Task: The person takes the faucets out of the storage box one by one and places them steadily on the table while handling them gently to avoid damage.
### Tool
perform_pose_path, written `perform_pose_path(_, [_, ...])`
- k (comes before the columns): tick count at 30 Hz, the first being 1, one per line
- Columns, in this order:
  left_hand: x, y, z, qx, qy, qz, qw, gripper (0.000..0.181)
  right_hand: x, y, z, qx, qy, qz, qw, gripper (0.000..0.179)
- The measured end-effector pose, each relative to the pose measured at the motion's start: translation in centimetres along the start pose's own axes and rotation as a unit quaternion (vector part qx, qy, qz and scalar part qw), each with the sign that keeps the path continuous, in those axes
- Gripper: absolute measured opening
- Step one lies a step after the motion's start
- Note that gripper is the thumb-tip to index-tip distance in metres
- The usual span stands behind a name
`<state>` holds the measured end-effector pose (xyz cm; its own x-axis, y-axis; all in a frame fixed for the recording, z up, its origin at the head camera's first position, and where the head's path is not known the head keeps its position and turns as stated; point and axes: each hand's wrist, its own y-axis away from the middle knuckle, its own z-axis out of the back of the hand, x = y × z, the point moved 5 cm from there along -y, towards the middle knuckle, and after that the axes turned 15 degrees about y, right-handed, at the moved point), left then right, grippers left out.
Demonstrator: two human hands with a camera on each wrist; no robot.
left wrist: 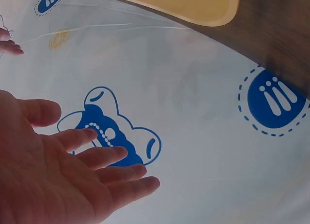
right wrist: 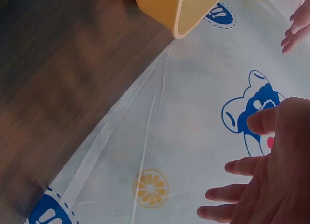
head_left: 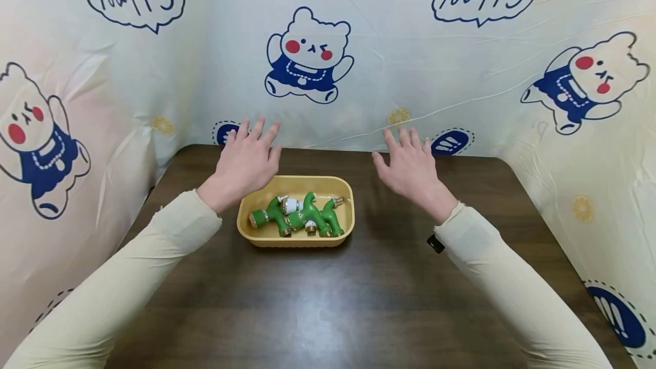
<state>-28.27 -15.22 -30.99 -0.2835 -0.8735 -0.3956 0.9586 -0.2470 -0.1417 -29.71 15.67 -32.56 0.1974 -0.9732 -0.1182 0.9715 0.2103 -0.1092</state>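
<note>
A yellow plastic tub (head_left: 246, 226) stands on the brown table, with several green taps in it. One green tap (head_left: 277, 216) lies at the tub's left, another green tap (head_left: 310, 212) in the middle, and a third (head_left: 332, 218) at the right. A white fitting (head_left: 292, 205) shows among them. My left hand (head_left: 248, 158) hovers with spread fingers by the tub's back left corner and overlaps its rim in the head view. To the right of the tub, my right hand (head_left: 410, 167) is held in the air, fingers spread. Both hands hold nothing.
The dark wooden table (head_left: 318, 300) reaches toward me. Behind and on both sides hangs a pale sheet (head_left: 379, 73) printed with cartoon bears and lettering. A small black object (head_left: 435, 244) sits at my right cuff.
</note>
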Motion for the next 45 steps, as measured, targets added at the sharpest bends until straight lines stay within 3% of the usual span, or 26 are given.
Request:
perform_pose_path(21, [0.5,0.8,0.5,-0.028,0.004,-0.005,0.9996,0.052,2.3,0.4,0.2,0.002,0.01,0.023,0.9997,0.071])
perform_pose_path(36, [2.4,1.6,-0.8,0.014,0.022,0.052,0.9983,0.057,4.4,0.9,-0.7,-0.011,0.022,0.051,0.9984,0.063])
perform_pose_path(45, [3.4,2.2,-1.1,0.026,0.018,0.06,0.9977,0.056,5.5,1.1,-0.9,-0.008,0.031,0.062,0.9976,0.061])
